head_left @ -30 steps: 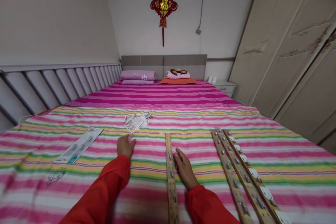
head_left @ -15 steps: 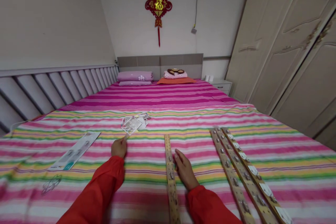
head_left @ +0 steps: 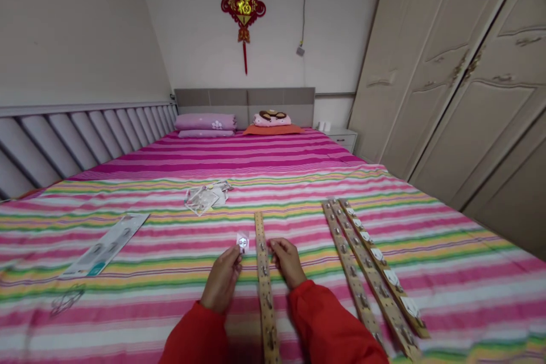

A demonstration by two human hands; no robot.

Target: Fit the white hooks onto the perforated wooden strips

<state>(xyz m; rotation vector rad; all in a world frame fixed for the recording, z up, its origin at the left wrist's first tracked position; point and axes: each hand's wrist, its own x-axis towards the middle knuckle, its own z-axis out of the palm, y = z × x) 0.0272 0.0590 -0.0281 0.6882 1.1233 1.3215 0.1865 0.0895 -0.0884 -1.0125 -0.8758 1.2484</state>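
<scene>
My left hand (head_left: 224, 277) is closed, pinching the edge of a small clear plastic packet (head_left: 243, 240) with a shiny piece in it. Just right of the packet lies a long tan perforated strip (head_left: 265, 296) bearing several small metal pieces. On the strip's other side, my right hand (head_left: 289, 263) has its thumb and fingers drawn together close to the strip's edge. What it pinches, if anything, is too small to make out. Beyond both hands sits a loose pile of small clear packets (head_left: 207, 197).
To the right lie three similar strips (head_left: 356, 261), one carrying white cards. A white card (head_left: 104, 247) with metal pieces rests at the left, near a thin wire-like tangle (head_left: 68, 299). Everything lies on a striped bedsheet (head_left: 170, 324). Folded bedding (head_left: 205, 121) is at the headboard.
My left hand has come from beside the packet pile to the strip, bringing a packet. My right hand stays by the strip, its fingers more curled. The view has turned a little right.
</scene>
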